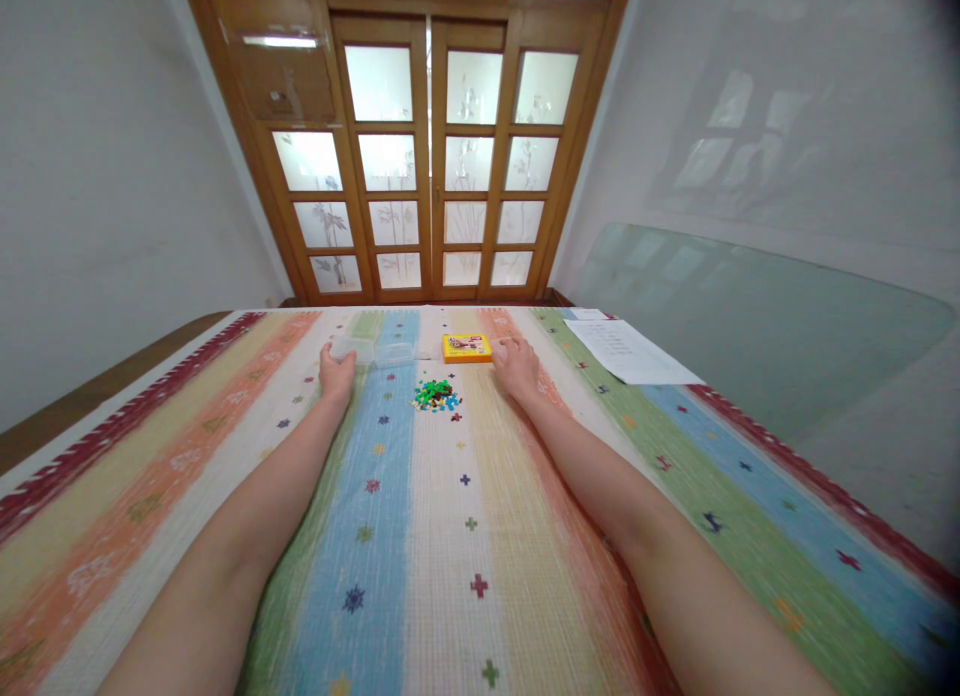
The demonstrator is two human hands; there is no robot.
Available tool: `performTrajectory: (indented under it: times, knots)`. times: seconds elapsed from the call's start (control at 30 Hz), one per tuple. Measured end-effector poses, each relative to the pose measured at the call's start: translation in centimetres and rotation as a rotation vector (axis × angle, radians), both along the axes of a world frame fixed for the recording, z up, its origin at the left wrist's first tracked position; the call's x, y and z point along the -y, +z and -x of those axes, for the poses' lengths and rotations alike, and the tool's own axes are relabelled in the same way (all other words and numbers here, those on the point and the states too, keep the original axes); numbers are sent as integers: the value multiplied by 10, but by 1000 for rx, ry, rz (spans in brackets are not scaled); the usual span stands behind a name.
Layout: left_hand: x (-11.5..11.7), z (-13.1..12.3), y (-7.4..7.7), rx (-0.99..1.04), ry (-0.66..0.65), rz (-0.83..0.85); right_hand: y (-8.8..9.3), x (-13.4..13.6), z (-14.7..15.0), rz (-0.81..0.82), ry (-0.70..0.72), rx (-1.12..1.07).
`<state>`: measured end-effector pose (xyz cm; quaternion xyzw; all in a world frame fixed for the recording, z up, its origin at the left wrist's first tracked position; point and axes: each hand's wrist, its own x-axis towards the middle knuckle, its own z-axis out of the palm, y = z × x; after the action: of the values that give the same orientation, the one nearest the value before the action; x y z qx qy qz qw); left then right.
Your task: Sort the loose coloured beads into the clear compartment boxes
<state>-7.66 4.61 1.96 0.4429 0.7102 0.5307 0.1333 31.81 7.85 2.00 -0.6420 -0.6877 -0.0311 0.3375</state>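
My left hand is closed on the left end of a clear plastic box. A second clear plastic piece lies against its right side; whether the two are joined I cannot tell. My right hand has its fingers bent at the right edge of a small yellow box with a printed picture on top. Its fingertips are partly hidden there. Between my hands, a little nearer to me, lies a loose pile of small bricks, mostly green with blue, dark and yellowish ones.
A striped, patterned cloth covers the table. Printed paper sheets lie at the far right edge. Behind the table stand wooden doors with glass panes. A pale green glass-like panel is beside the table on the right.
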Motion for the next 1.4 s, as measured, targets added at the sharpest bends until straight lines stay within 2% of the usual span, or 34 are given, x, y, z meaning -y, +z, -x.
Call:
performTrajectory:
  times: [0.1,0.17,0.37,0.47,0.57,0.67,0.77,0.9,1.13,1.4]
  knots:
    - [1,6,-2,-99,122,142,1,-5,-11,113,-126,13]
    - [1,7,-2,-169,129,199,2,-8,-13,174,-168,8]
    - [5,6,-1,-353,159,244,5,-19,-16,229,-119,61]
    - [9,-3,0,-463,91,204,6,-26,-27,240,-47,104]
    - [13,-18,0,-581,-77,112,6,-31,-38,246,5,131]
    - [11,-32,-2,-665,-258,100,7,-35,-45,249,3,154]
    - [5,-38,-6,-706,-340,95,7,-39,-47,258,2,179]
    - [-10,-31,-14,-754,-348,97,1,-51,-48,240,82,161]
    - [-37,-12,-24,-933,-331,130,-22,-71,-56,122,386,54]
    - [-51,-7,-23,-919,-322,121,-32,-77,-48,87,432,232]
